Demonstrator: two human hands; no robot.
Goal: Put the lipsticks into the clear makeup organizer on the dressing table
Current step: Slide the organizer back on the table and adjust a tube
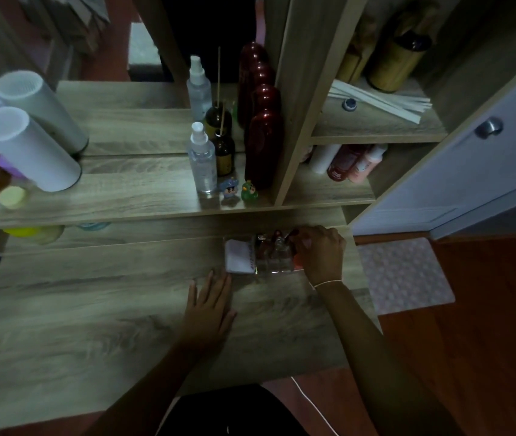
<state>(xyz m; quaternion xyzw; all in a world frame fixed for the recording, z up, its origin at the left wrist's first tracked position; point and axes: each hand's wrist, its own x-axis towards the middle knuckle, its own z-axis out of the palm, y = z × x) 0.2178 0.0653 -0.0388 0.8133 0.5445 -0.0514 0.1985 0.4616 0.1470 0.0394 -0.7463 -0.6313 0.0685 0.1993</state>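
The clear makeup organizer point(269, 262) stands on the wooden dressing table point(93, 309), at its far right. Several dark lipsticks point(277, 239) stand upright in its back slots, and a white pad point(237, 258) fills its left compartment. My right hand point(321, 251) is curled over the organizer's right end, fingers closed at the top of the slots; the dim light hides whether a lipstick is between them. My left hand point(211, 305) lies flat on the table, fingers apart, just in front of the organizer's left corner.
A raised shelf behind holds a clear spray bottle point(202, 162), a brown reed diffuser point(225, 149), a tall red bottle point(263, 149), two small figurines point(239, 190) and a white cylinder point(27, 149). Side shelves at right carry pink and white bottles point(349, 162). A white cabinet door point(470, 158) stands open.
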